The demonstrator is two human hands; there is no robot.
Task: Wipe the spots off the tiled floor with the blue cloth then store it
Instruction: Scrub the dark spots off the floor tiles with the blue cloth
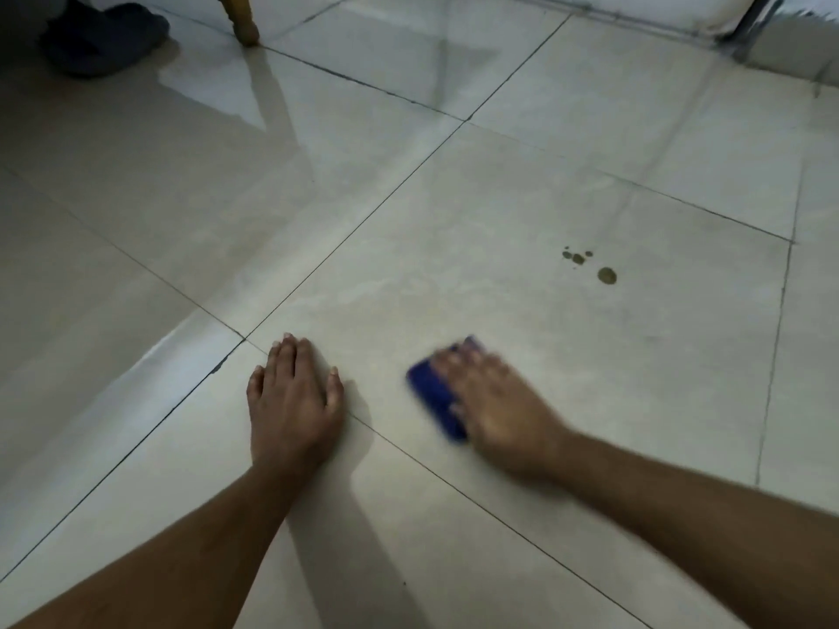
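Right hand (495,410) lies palm-down on the cloth (436,397), fingers (458,356) spread flat and pressing it to the floor (454,197); it is a press, not a pinch. The cloth shows only as a blue strip along the thumb side of that hand and a corner past the fingertips; the rest is covered. Its long axis appears to run roughly with the fingers, away from the person. Hand and cloth are blurred, so edges and folds cannot be read.

Left hand (295,401) rests flat on the tile, fingers together and extended, holding nothing; it seems to serve as a brace.

The spots (590,265), a small cluster and one larger drop, lie ahead of the right fingertips and off to their outer side, apart from the cloth. The right hand is clearly the nearer. Judgement: these spots remain unwiped; the coming stroke must carry the cloth forward and outward.

No storage place can be identified.
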